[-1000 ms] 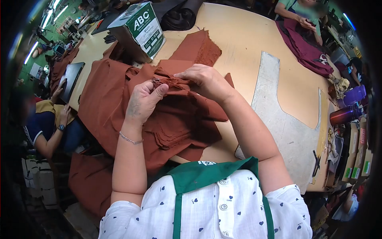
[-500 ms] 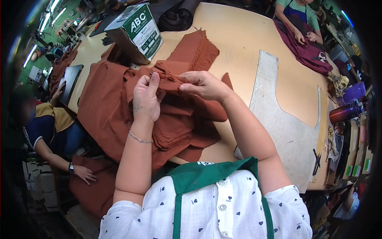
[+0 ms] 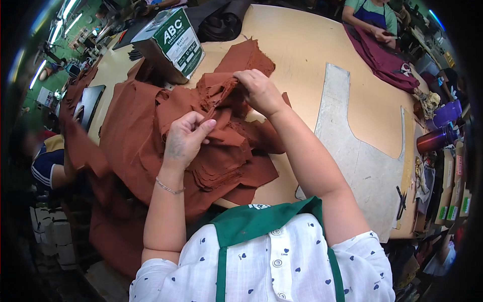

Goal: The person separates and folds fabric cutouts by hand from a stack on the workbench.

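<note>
A heap of rust-brown fabric pieces (image 3: 131, 121) lies on the table in front of me, with frayed cut edges showing in stacked layers. My left hand (image 3: 187, 137) is closed on the near edge of one piece, thumb pressed over the fingers. Farther out, my right hand (image 3: 259, 90) pinches the same fabric higher up, its fingertips partly hidden by folds. Between the two hands the cloth edge runs taut and slanted. Under my left wrist sits a layered stack of the same fabric (image 3: 216, 173).
A green-and-white ABC can (image 3: 176, 48) stands behind the heap. To the right lies a grey flat pattern piece (image 3: 352, 151), with small scissors (image 3: 401, 201) by it. Across the table a person handles maroon cloth (image 3: 375, 58). Another person (image 3: 50, 161) is at left.
My right hand has moved up and away, and my left hand slightly down, spreading the fabric between them. At left, the co-worker's hand has left the lower cloth, and brown fabric there is lifted and blurred.
</note>
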Demonstrator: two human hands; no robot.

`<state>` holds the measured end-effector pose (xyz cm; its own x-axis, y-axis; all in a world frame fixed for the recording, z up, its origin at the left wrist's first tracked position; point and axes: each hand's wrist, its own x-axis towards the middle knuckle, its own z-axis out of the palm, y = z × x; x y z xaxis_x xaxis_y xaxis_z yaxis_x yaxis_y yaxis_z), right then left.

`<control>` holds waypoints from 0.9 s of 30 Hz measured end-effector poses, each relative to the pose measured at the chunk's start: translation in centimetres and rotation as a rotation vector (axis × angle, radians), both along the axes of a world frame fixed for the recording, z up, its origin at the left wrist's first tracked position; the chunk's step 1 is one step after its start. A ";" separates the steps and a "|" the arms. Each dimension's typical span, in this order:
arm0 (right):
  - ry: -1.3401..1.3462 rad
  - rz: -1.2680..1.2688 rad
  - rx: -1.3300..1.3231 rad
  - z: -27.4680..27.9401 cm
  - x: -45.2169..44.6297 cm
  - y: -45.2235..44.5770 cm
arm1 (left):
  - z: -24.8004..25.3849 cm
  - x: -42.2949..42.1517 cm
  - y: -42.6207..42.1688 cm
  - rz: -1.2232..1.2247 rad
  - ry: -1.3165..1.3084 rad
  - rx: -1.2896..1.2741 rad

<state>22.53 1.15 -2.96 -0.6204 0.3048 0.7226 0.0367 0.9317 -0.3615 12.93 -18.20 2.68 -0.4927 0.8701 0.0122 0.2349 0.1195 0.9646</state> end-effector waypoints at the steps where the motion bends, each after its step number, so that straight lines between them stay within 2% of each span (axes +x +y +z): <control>1: 0.003 0.001 -0.006 0.0 -0.5 -0.1 | 0.3 -0.2 -0.3 0.010 0.017 -0.011; 5: 0.115 -0.053 -0.069 -1.0 -2.8 1.2 | 1.3 -0.8 -1.2 0.072 0.027 -0.021; 6: 0.163 -0.087 -0.092 -1.7 -3.2 2.4 | 2.4 -0.8 -2.6 0.023 0.017 -0.003; 7: 0.199 -0.265 -0.563 -2.4 -2.6 4.9 | 3.5 -0.9 -4.8 -0.025 0.010 0.012; 8: 0.134 -0.273 -0.758 -1.8 -0.6 6.6 | 3.5 -2.4 -7.4 -0.020 0.051 0.088; 9: 0.023 -0.352 -0.445 -3.8 -0.4 8.7 | 3.4 -3.5 -9.0 -0.012 0.090 0.173; 11: 0.006 -0.438 -0.395 -0.7 -1.0 6.2 | 2.9 -2.5 -9.8 0.356 -0.114 0.305; 14: 0.241 -0.255 -0.523 0.9 -1.8 3.6 | -0.3 -5.1 -14.7 0.285 -0.049 -0.037; 17: 0.358 -0.006 -0.886 -0.2 -1.5 3.2 | -2.5 -6.4 -16.6 0.379 0.008 -0.541; 18: 0.323 0.022 -0.915 0.0 -1.1 2.4 | -2.1 -6.6 -15.7 0.313 0.404 -0.786; 20: 0.246 0.090 -0.965 0.9 0.0 -0.1 | 0.0 -2.2 -11.3 0.521 1.139 -0.414; 22: 0.310 0.113 -0.849 1.3 0.4 -2.7 | 3.3 -0.7 -7.1 0.321 1.354 -0.098; 24: 0.355 0.139 -0.700 1.4 0.5 -4.5 | 3.7 -0.4 -3.7 -0.006 1.192 0.210; 25: 0.363 0.162 -0.651 0.8 0.3 -5.0 | 3.4 -0.2 -1.7 -0.079 1.047 0.317; 26: 0.371 0.187 -0.602 0.5 0.3 -5.5 | 2.8 0.2 0.4 -0.012 0.800 0.336; 27: 0.336 0.154 -0.535 0.5 0.5 -6.0 | 2.1 0.1 1.7 0.059 0.431 0.222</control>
